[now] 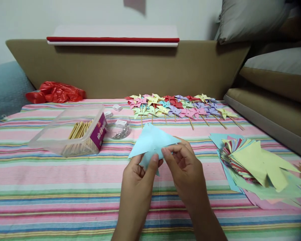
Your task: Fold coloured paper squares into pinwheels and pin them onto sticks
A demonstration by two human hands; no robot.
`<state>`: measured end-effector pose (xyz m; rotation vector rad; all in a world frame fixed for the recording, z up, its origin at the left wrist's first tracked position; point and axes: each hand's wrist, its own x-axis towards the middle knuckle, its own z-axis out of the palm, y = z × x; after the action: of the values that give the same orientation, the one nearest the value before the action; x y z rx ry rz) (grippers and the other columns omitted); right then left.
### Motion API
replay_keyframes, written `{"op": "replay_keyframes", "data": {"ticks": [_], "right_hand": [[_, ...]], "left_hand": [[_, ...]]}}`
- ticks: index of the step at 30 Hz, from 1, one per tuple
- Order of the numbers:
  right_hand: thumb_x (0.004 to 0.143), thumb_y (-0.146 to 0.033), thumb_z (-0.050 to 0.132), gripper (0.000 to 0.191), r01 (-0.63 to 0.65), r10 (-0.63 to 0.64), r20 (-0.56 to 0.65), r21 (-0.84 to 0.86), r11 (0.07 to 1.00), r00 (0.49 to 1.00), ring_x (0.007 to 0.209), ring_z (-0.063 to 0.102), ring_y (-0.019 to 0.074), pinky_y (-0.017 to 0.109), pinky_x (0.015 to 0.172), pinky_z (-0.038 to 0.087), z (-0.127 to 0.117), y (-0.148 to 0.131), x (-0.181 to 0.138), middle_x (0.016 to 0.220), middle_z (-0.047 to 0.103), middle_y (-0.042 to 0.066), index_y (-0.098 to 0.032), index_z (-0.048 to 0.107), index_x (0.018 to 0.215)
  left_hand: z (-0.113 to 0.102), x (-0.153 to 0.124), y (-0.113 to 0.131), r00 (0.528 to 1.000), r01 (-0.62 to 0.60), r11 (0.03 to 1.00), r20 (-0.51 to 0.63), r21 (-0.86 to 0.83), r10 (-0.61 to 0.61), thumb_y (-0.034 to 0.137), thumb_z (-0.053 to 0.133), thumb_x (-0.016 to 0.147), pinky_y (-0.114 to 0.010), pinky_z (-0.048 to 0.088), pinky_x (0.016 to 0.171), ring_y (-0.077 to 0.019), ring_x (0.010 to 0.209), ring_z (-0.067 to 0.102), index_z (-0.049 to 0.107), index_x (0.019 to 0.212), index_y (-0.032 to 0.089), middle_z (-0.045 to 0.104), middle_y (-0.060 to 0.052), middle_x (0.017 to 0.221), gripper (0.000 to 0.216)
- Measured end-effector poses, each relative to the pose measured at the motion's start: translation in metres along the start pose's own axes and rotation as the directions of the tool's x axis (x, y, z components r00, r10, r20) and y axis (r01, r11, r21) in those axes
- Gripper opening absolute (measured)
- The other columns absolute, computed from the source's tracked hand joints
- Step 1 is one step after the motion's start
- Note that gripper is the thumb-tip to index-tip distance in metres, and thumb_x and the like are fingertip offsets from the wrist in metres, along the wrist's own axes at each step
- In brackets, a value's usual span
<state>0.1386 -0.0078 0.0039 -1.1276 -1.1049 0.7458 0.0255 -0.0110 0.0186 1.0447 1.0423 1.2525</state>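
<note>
A light blue paper pinwheel cut-out (150,139) is held up between both hands, above the striped cloth. My left hand (137,175) pinches its lower part between thumb and fingers. On the right side of the sheet, my right hand (184,164) has thumb and forefinger closed on a blue flap near the middle. A small hole shows near the sheet's centre. Fingers behind the paper are partly hidden.
Finished paper pinwheels on sticks (175,107) lie at the back. Cut paper sheets (253,160) are stacked at right. A clear plastic box (52,134) of wooden sticks (80,130) stands at left, beside a round clear dish (121,132) of small metal pieces. A red plastic bag (57,92) lies behind.
</note>
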Motion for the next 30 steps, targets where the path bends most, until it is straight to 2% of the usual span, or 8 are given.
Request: {"op": "replay_keyframes", "data": {"ticks": [3,8,10,13,18,21,24,30], "right_hand": [[0.089,-0.035,0.068,0.014,0.002,-0.002,-0.001,-0.027,1.0,1.0,0.092,0.064,0.0202,0.032,0.074,0.055,-0.001,-0.002,-0.001,0.111,0.061,0.009,-0.023,0.069,0.081],[0.089,-0.033,0.068,0.016,0.039,-0.04,-0.004,-0.124,0.992,0.999,0.123,0.052,0.0268,0.032,0.084,0.054,-0.001,-0.005,-0.002,0.095,0.065,0.009,-0.024,0.07,0.076],[0.089,-0.032,0.068,0.016,0.029,-0.028,0.009,-0.102,0.994,1.0,0.122,0.053,0.0265,0.033,0.086,0.053,0.0,-0.005,-0.002,0.094,0.063,0.008,-0.024,0.07,0.076],[0.088,-0.033,0.071,0.014,0.003,-0.003,0.005,-0.005,1.0,1.0,0.11,0.061,0.0235,0.034,0.083,0.054,0.003,-0.004,-0.002,0.11,0.061,0.008,-0.022,0.066,0.079],[0.087,-0.042,0.071,0.025,-0.003,0.062,-0.192,0.294,0.956,0.979,0.097,0.066,0.0189,0.032,0.076,0.054,-0.001,-0.007,0.001,0.125,0.065,0.006,-0.025,0.054,0.094],[0.086,-0.051,0.071,0.035,-0.192,0.199,0.003,0.28,0.941,0.98,0.102,0.067,0.0234,0.035,0.081,0.053,-0.015,-0.011,0.004,0.123,0.07,0.008,-0.025,0.065,0.108],[0.086,-0.05,0.071,0.038,-0.35,0.294,0.248,0.229,0.908,0.923,0.1,0.068,0.0245,0.035,0.083,0.053,-0.028,-0.014,0.005,0.109,0.075,0.006,-0.024,0.071,0.113],[0.087,-0.046,0.07,0.031,-0.364,0.284,0.406,0.133,0.922,0.869,0.091,0.067,0.0215,0.033,0.078,0.054,-0.038,-0.019,0.004,0.101,0.076,0.003,-0.025,0.077,0.11]], "left_hand": [[-0.001,0.0,0.001,1.0,0.01,0.999,-0.027,0.036,-0.009,0.042,0.071,0.088,-0.028,0.057,0.082,-0.0209,0.091,0.071,0.075,0.102,0.019,0.077,-0.005,0.097,0.027],[-0.001,0.0,0.003,0.999,0.009,1.0,-0.036,0.027,-0.008,0.042,0.073,0.086,-0.028,0.057,0.084,-0.0205,0.09,0.071,0.076,0.099,0.018,0.077,-0.004,0.091,0.027],[0.0,0.0,0.004,0.999,0.004,1.0,-0.047,0.028,-0.002,0.042,0.073,0.086,-0.028,0.057,0.083,-0.0203,0.09,0.07,0.076,0.099,0.019,0.076,-0.003,0.089,0.027],[0.0,-0.001,0.006,0.995,0.0,0.997,-0.098,0.071,0.007,0.043,0.074,0.084,-0.026,0.056,0.074,-0.019,0.082,0.069,0.075,0.093,0.019,0.073,-0.002,0.079,0.025],[-0.006,0.0,0.014,0.996,-0.058,0.995,-0.067,0.087,0.064,0.038,0.075,0.084,-0.024,0.054,0.07,-0.0186,0.082,0.069,0.072,0.101,0.021,0.073,-0.001,0.086,0.024],[-0.011,0.001,0.019,0.999,-0.048,0.997,0.024,0.065,0.046,0.035,0.076,0.083,-0.027,0.055,0.074,-0.0207,0.086,0.069,0.07,0.108,0.022,0.074,-0.003,0.092,0.029],[-0.017,0.0,0.021,0.991,-0.028,0.994,0.132,0.104,0.015,0.035,0.074,0.085,-0.03,0.054,0.074,-0.022,0.084,0.068,0.067,0.115,0.023,0.073,-0.004,0.092,0.033],[-0.023,0.0,0.017,0.975,0.01,0.986,0.216,0.164,-0.046,0.036,0.073,0.085,-0.029,0.051,0.07,-0.0236,0.08,0.067,0.068,0.111,0.023,0.071,-0.005,0.083,0.029]]}}
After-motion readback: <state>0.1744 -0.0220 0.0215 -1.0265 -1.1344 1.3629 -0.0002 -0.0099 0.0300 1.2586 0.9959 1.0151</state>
